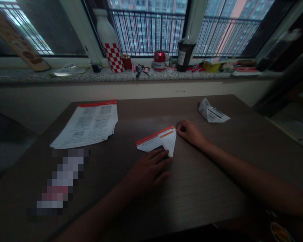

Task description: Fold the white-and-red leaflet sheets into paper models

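Observation:
A partly folded sheet of paper (151, 142) with an orange-red edge lies on the table in front of me. My left hand (150, 168) rests flat over its lower edge, fingers stretched out and slightly apart. At the upper right corner of the sheet, my right hand (189, 132) is closed in a pinch, thumb and forefinger meeting at the paper's tip. Farther right stands a folded white paper piece (212, 112) with printing on it, apart from both hands.
A stack of printed sheets (91, 124) lies at the table's left. Nearer me is a pixelated oblong item (63, 181). Along the windowsill (78, 76) stand a checkered white bottle (112, 50), a red can (159, 61) and a dark cup (185, 55), among small clutter.

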Tool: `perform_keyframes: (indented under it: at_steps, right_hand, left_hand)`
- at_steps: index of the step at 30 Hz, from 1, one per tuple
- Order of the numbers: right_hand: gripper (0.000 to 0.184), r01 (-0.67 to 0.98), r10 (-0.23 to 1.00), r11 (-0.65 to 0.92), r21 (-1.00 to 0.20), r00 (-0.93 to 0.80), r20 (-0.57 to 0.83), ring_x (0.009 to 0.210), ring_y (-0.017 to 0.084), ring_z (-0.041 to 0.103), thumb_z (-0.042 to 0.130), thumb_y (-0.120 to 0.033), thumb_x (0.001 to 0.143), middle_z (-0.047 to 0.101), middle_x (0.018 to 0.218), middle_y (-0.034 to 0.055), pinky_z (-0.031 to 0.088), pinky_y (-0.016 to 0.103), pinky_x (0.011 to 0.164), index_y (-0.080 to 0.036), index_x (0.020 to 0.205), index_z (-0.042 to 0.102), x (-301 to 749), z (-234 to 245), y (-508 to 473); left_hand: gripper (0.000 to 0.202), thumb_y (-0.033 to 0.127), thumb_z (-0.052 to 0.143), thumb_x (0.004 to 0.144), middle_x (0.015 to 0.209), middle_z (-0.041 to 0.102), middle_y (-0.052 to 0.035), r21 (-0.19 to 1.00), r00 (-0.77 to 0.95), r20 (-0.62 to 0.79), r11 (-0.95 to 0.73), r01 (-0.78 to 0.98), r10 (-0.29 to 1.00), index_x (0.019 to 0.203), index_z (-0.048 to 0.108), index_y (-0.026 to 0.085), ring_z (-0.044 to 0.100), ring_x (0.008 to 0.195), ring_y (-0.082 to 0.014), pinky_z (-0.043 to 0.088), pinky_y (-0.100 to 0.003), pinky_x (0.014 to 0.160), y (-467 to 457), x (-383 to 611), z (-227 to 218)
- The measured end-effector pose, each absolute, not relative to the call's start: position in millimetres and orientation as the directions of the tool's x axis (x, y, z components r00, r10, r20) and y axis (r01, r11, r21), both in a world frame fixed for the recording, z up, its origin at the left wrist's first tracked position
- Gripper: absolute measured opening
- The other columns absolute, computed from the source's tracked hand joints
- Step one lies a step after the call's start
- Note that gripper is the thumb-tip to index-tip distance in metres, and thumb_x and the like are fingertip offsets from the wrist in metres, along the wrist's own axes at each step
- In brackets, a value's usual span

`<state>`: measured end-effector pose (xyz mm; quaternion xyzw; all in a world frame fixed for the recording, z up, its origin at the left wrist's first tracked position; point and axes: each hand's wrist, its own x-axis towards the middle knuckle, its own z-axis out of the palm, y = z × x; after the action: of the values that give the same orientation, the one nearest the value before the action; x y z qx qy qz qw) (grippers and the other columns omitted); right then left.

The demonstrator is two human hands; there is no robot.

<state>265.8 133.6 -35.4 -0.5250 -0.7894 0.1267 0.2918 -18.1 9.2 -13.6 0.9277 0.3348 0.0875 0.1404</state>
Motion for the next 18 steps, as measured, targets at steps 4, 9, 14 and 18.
perform_keyframes:
  at_steps: [4,9,14,18]
  right_hand:
    - [0.006,0.767,0.912,0.39,-0.509,-0.246,0.329,0.077,0.021,0.061,0.07,-0.017,0.087,0.067,0.085,0.0063,0.047,0.034,0.074,-0.019,0.081,0.068,265,-35,143]
    - [0.007,0.747,0.913,0.391,-0.538,-0.239,0.332,0.079,0.021,0.063,0.068,-0.022,0.09,0.068,0.087,0.0055,0.049,0.033,0.073,-0.02,0.083,0.069,268,-31,135]
    - [0.004,0.677,0.89,0.455,-0.578,-0.336,0.307,0.086,0.021,0.064,0.071,-0.023,0.091,0.068,0.098,0.0066,0.051,0.035,0.079,-0.02,0.088,0.07,263,-24,104]
    - [0.005,0.568,0.832,0.54,-0.621,-0.472,0.292,0.102,0.024,0.065,0.074,-0.019,0.09,0.068,0.107,0.007,0.052,0.04,0.093,-0.022,0.089,0.07,251,-22,75]
  left_hand:
    - [0.05,0.049,0.047,0.11,0.167,0.043,-0.0045,0.314,0.763,0.069,-0.74,0.595,0.642,0.156,0.049,0.031,0.04,0.152,-0.0316,0.042,-0.054,0.119,10,-18,-16]
    - [0.048,0.049,0.045,0.11,0.167,0.043,-0.004,0.305,0.76,0.068,-0.738,0.601,0.647,0.156,0.049,0.032,0.04,0.152,-0.0314,0.042,-0.054,0.119,11,-18,-17]
    - [0.049,0.049,0.047,0.11,0.166,0.043,-0.0046,0.296,0.746,0.09,-0.733,0.613,0.66,0.157,0.048,0.033,0.044,0.148,-0.0326,0.043,-0.055,0.117,10,-17,-18]
    - [0.05,0.048,0.046,0.11,0.166,0.044,-0.0044,0.308,0.746,0.112,-0.737,0.601,0.656,0.157,0.047,0.031,0.04,0.151,-0.0315,0.041,-0.053,0.119,9,-15,-20]
